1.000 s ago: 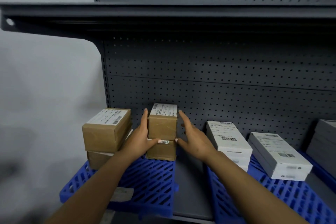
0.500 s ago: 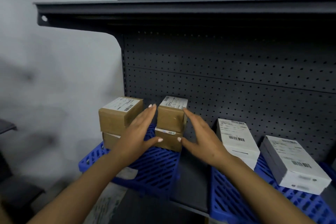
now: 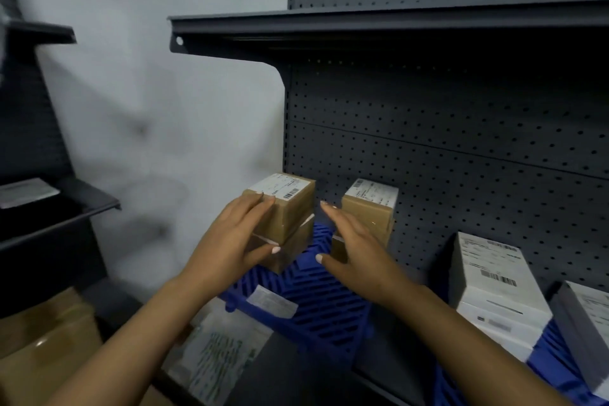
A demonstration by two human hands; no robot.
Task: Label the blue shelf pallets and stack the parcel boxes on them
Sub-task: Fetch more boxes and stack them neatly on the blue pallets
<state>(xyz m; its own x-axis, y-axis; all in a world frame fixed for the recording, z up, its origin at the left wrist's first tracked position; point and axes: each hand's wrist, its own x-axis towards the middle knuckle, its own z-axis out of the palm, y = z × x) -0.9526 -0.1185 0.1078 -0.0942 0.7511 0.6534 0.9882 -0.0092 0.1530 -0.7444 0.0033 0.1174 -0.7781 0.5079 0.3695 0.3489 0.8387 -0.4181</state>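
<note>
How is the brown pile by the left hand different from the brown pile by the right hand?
The left brown stack has the left hand resting on it; the right brown stack stands just past the right hand, and whether that hand touches it is unclear. The left stack sits nearer the pallet's outer edge; the right one stands against the pegboard. Both are two brown boxes with white labels on the blue pallet.

One camera, worn on the head, looks forward and slightly down from close range at a dark pegboard shelf unit (image 3: 445, 148). It faces the unit's left end, tilted, with the grey wall (image 3: 158, 92) filling the left side. Both forearms reach in from the bottom edge. No second view exists.
</note>
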